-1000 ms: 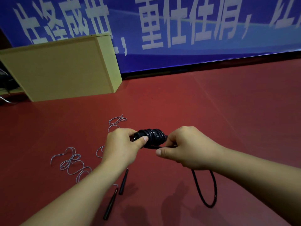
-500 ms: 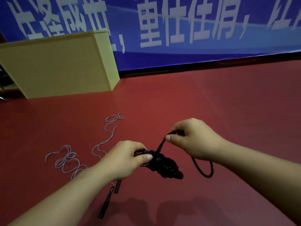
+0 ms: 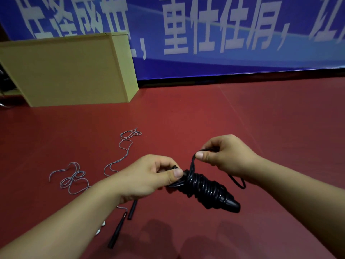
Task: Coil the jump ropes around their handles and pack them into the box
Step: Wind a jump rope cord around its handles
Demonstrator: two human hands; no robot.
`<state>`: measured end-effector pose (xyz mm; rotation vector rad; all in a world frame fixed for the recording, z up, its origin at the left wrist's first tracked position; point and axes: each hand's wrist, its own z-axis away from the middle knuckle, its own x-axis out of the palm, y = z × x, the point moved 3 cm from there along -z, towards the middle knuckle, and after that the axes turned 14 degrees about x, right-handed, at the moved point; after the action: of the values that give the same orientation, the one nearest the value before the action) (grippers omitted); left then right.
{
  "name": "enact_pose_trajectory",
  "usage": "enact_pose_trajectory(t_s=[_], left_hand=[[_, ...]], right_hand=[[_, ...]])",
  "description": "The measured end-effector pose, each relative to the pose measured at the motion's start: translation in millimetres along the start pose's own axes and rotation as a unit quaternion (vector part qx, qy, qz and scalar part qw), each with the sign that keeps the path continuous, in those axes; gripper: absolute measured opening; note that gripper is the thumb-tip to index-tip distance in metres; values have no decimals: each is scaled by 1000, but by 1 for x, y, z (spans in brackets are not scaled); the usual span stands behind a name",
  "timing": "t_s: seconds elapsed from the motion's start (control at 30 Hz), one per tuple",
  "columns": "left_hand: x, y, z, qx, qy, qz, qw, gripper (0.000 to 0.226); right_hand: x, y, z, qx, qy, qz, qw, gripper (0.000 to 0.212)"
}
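A person's left hand (image 3: pixel 149 178) grips the upper end of a black jump rope bundle (image 3: pixel 207 189), thumb pressed on top and fingers curled round the handles, holding it above a red floor (image 3: pixel 261 128). The black cord is wound in tight turns down the handles, whose rounded end points near and to the right. The right hand (image 3: pixel 224 156), just beyond and to the right, pinches a loose stretch of the same cord between thumb and forefinger, lifting it from the top of the coil; a short loop of slack hangs below that wrist. To the left on the floor lies a second rope (image 3: pixel 119 161), thin and grey, uncoiled in loose squiggles, its two slim black handles (image 3: pixel 121 225) near the left forearm. A tan box (image 3: pixel 71 71) stands at far left against a blue banner (image 3: pixel 224 34) with white characters.
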<state>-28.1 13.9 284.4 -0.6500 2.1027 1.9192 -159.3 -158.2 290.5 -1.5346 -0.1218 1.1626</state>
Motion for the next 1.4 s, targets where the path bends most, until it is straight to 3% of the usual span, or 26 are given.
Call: enact_pose_trajectory(t_s=[0.23,0.33,0.43,0.53,0.7,0.9,1.13,1.4], left_hand=[[4,15,0,7,1,137,990,21],[1,19,0,-5,44,229,972,27],[-1,23,-2,-19,97,295,951,29],[-2,22,-4,-47,169,330,928,39],[-7,9,-7,-101,272,320,902,33],[-9,-3,-6,-142,314,313,885,39],[-13,-11,-9,-143,357,249,889,25],[-13,-17,-9,-156,361,113,913,28]], right_hand=[[7,-2,-1,0,-70,-70,995,23],[8,-2,0,-15,-115,-120,986,8],[18,-3,5,-16,-119,-81,989,21],[32,-8,10,-12,-155,-45,987,17],[42,-15,14,-49,-138,93,985,13],[50,-23,23,-63,-133,164,975,17],[56,-29,27,-86,-134,193,968,17],[58,-32,36,-137,-132,247,950,18]])
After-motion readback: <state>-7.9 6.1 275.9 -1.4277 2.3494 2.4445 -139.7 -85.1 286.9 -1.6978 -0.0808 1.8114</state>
